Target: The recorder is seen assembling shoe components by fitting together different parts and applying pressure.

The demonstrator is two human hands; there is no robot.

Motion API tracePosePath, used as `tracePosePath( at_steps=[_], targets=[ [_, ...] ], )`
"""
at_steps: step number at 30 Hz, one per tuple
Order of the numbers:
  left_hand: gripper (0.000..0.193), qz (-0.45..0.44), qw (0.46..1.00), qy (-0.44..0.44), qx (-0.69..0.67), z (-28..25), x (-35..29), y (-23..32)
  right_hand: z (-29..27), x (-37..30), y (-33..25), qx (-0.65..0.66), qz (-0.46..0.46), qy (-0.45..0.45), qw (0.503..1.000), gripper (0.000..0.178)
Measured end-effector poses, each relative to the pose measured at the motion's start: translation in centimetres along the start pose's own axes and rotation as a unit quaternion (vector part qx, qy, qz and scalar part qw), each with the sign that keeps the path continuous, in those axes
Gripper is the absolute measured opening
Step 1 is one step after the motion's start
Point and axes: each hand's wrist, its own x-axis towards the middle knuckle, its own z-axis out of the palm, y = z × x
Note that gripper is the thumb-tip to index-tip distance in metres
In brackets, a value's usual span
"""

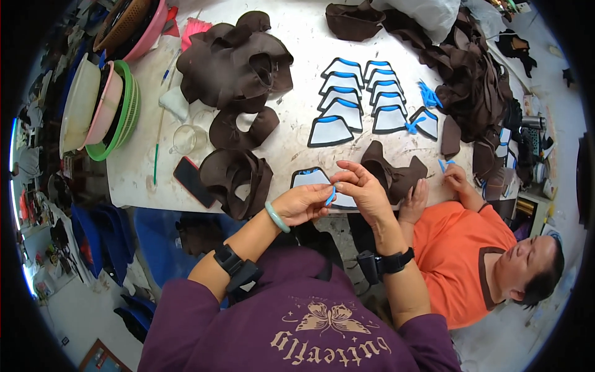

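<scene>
Both my hands are above the near edge of the table, their fingertips meeting at a small blue strip (pixel 331 196). My left hand (pixel 302 203), with a pale green bangle on its wrist, pinches the strip between thumb and fingers. The thumb and forefinger of my right hand (pixel 361 190) close on the strip's upper end, its other fingers loosely curled. Beneath my fingers lies a white panel with a dark border (pixel 305 178), partly hidden by my hands; some blue shows along its top. To the right is a dark brown curved fabric piece (pixel 390 173).
White panels with blue top edges (pixel 338 99) lie in overlapping columns, near blue strips (pixel 429 94). Brown fabric piles (pixel 238 62) flank them. A phone (pixel 193 181), glass mug (pixel 185 140) and stacked baskets (pixel 127 111) are left. A co-worker in orange (pixel 458 248) sits right, hands on the table.
</scene>
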Motion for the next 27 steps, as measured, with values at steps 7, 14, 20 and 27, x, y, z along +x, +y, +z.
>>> tracePosePath(
  at_steps=[7,14,20,27],
  targets=[
    [0.014,0.081,0.986,0.097,-0.113,-2.3,-0.2,-3.1,1.7,-1.4,5.0,-0.018,-0.026,0.119,0.992,0.025],
    [0.013,0.119,0.967,0.182,-0.134,-3.8,1.4,-6.0,1.6,0.2,7.5,-0.082,0.038,0.121,0.989,0.020],
    [0.031,0.175,0.955,0.223,-0.087,-3.4,2.7,-6.1,-0.2,1.4,8.9,-0.151,0.030,0.117,0.981,0.020],
    [0.041,0.160,0.936,0.292,0.111,-5.8,1.4,-5.1,-0.2,2.9,9.7,-0.238,-0.007,0.124,0.963,0.021]
  ],
)
